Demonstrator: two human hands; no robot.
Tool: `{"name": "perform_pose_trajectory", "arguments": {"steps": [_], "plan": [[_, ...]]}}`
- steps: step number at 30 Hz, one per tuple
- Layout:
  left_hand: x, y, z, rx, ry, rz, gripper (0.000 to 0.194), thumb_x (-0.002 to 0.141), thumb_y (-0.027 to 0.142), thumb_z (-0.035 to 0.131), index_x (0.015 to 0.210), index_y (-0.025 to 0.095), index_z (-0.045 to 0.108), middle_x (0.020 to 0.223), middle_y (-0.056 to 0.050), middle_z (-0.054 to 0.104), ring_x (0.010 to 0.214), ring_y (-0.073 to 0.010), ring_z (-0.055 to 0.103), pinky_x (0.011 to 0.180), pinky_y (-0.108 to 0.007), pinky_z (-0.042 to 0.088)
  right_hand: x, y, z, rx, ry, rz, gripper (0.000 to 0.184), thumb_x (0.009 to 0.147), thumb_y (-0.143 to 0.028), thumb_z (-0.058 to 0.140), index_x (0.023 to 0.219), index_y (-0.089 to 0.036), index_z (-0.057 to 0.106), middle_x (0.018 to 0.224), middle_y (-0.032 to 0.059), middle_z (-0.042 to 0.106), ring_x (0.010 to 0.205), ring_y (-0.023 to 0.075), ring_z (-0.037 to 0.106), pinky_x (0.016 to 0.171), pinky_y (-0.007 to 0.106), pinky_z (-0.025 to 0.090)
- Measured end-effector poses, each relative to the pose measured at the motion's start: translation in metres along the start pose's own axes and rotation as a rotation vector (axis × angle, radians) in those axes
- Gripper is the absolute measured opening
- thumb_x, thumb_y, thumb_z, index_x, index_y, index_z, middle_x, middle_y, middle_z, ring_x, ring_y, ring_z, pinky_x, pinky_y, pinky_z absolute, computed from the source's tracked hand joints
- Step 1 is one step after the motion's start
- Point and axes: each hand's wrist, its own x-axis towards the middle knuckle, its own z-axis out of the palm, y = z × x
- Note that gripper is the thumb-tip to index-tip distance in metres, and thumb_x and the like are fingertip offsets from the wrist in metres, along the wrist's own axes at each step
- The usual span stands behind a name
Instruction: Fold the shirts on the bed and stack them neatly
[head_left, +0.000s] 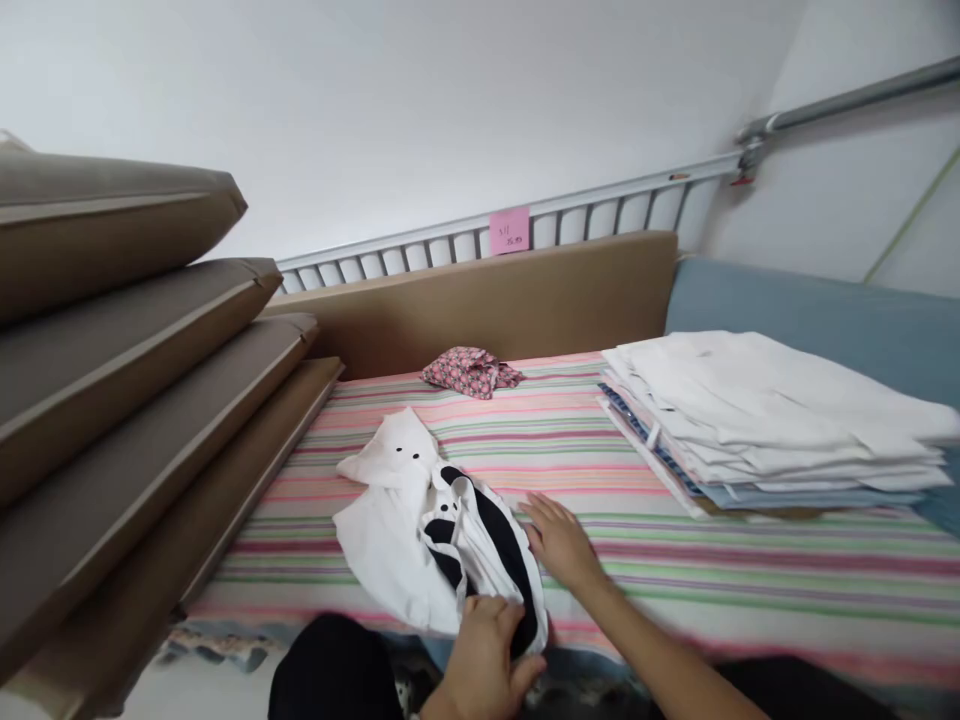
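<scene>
- Left hand: on the near edge of the garment, fingers bent over the cloth, thumb set apart from the index finger; cannot tell if any cloth is pinched.
- Right hand: open, palm down, fingers loosely spread, fingertips at the right edge of the garment; nothing seen in its grip.
- Garment: white with black parts and a few black dots, crumpled, lying on the striped sheet near its front edge, mostly left of the right hand.
- Black knee: bottom of view, left of the left hand, just below the garment. More dark cloth at lower right, under the right forearm.
- Floral cloth: pink and dark, bunched up, on the sheet beyond the garment, near the board.
- Clothes pile: folded, right side of the sheet; white on top, blue and other colours lower down.
- Blue cover: behind and beside the pile.
- Board: brown, upright on its long edge along the far side.
- Rail: white, slatted, behind the board; pink note on it, writing too small to read.
- Pipe: grey, upper right, by the wall.
- Padded panels: brown and grey, stacked at left.
</scene>
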Motion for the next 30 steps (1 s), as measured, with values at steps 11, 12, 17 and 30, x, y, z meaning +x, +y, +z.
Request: {"name": "perform_pose_trajectory", "arguments": {"steps": [11, 12, 17, 30], "plan": [[-0.06, -0.101, -0.039, 0.356, 0.129, -0.344, 0.075, 0.063, -0.001, 0.039, 0.131, 0.03, 0.043, 0.141, 0.0, 0.043, 0.133, -0.0206, 0.032, 0.105, -0.041, 0.032, -0.061, -0.023, -0.003, -0.001, -0.053, -0.323, 0.077, 0.067, 0.001, 0.041, 0.136, -0.033, 0.041, 0.148, 0.0046, 0.03, 0.133, 0.0224, 0.032, 0.108, 0.046, 0.025], [-0.06, -0.102, -0.039, 0.372, 0.123, -0.346, 0.074, 0.064, 0.0, 0.039, 0.131, 0.032, 0.043, 0.141, 0.001, 0.044, 0.132, -0.0203, 0.033, 0.104, -0.04, 0.032, -0.061, -0.027, -0.004, 0.008, -0.085, -0.328, 0.077, 0.066, 0.001, 0.042, 0.134, -0.034, 0.043, 0.148, 0.0044, 0.031, 0.132, 0.0231, 0.033, 0.108, 0.048, 0.024], [-0.049, -0.094, -0.044, 0.296, 0.207, -0.341, 0.054, 0.072, 0.005, 0.038, 0.119, 0.027, 0.055, 0.118, -0.005, 0.06, 0.111, -0.0215, 0.05, 0.091, -0.038, 0.039, -0.055, -0.04, -0.013, 0.105, -0.16, -0.231, 0.059, 0.069, -0.001, 0.04, 0.116, -0.029, 0.061, 0.138, 0.0039, 0.046, 0.128, 0.0233, 0.039, 0.107, 0.049, 0.025], [-0.098, -0.122, -0.067, 0.221, 0.543, -0.169, 0.019, 0.081, 0.022, 0.048, 0.087, 0.023, 0.066, 0.083, -0.004, 0.068, 0.082, -0.0204, 0.062, 0.076, -0.034, 0.047, -0.095, -0.013, -0.025, 0.208, -0.104, -0.213, 0.037, 0.078, -0.01, 0.041, 0.1, -0.024, 0.068, 0.13, 0.0083, 0.054, 0.123, 0.0248, 0.045, 0.101, 0.049, 0.036]]}}
